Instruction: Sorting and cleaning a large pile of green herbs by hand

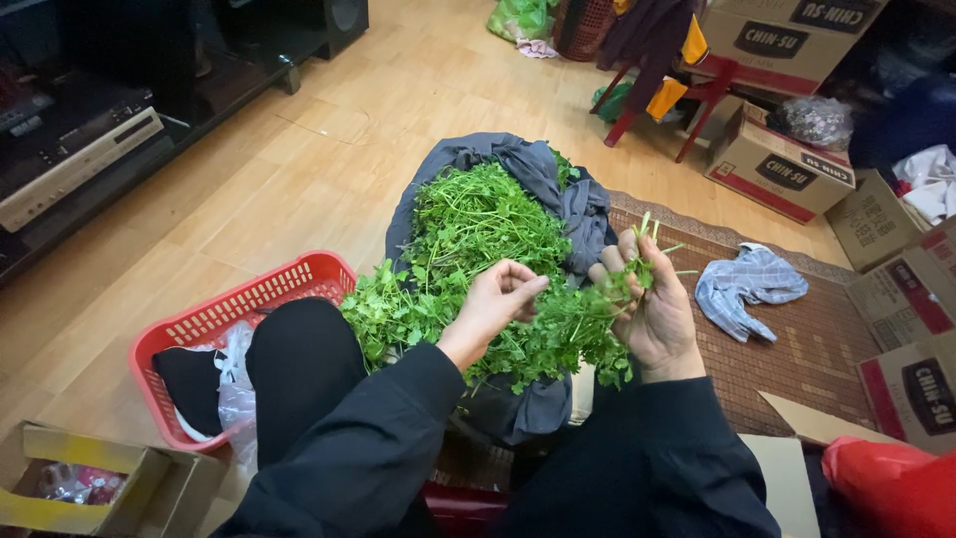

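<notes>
A big heap of green leafy herbs [478, 229] lies on a dark grey cloth [543, 174] spread on the floor in front of me. My right hand [652, 309] is closed around a small bunch of herb stems [637, 264], stalks sticking up past the fingers. My left hand [498, 299] hovers over the heap close beside it, fingers curled in and pinching at the greens; whether it holds a sprig is unclear. Both arms wear black sleeves.
A red plastic basket [249, 304] with a plastic bag sits at my left knee. A checked rag [747, 284] lies on the woven mat [817, 349]. Cardboard boxes [782, 164] stand at right, a red stool [697, 95] behind, a media cabinet [90, 149] at left.
</notes>
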